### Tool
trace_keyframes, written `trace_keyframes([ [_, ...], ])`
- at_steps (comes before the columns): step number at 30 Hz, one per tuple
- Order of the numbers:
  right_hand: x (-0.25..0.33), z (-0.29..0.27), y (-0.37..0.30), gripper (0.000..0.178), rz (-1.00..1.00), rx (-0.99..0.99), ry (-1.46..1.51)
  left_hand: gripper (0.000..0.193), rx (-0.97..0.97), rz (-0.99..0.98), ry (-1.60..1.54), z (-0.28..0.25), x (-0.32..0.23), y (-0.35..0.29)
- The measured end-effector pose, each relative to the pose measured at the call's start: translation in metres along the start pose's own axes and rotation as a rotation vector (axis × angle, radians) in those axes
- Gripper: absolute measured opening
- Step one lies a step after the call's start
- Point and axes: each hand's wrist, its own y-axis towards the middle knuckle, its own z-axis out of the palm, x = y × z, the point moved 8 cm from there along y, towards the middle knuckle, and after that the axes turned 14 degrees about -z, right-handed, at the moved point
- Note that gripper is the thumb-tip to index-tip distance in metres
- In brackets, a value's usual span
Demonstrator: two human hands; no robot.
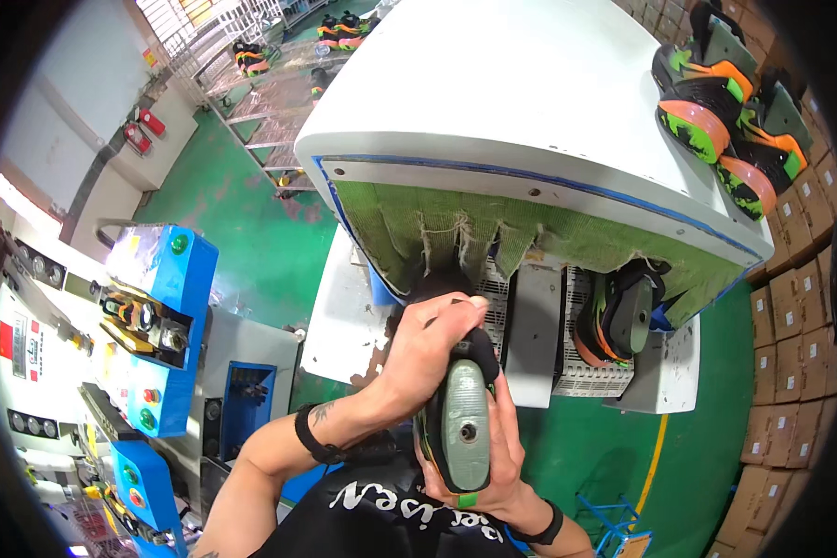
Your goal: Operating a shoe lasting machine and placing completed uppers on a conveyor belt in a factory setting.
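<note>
A dark shoe with a grey-green shoe last (466,423) set in its opening is held upright close to my chest. My right hand (500,445) wraps round its side and lower end, fingers along the edge of the last. At the upper end my left hand (434,342) is closed on the black fabric of the shoe (475,350); its fingertips are partly hidden. Just ahead is a white machine hood (493,84) with a green fabric curtain (391,223). Under the curtain, another shoe on a last (628,316) rests on a light slatted conveyor (595,379).
Several orange, black and green shoes (702,121) stand on the hood's right side. Blue and white machines (163,325) line the left. A wire rack (270,102) holding shoes stands at the back left. Stacked cartons (786,363) fill the right, beside green floor (716,400).
</note>
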Motion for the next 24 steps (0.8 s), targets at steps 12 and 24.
trace_keyframes([
  [12,-0.114,0.045,0.030,0.081,0.049,-0.102,-0.334,0.028,0.077,0.280,0.390,-0.032,0.028,-0.084],
  [24,0.198,0.201,0.088,0.054,-0.384,0.797,0.977,0.025,-0.943,0.285,0.091,-0.148,0.173,-0.280],
])
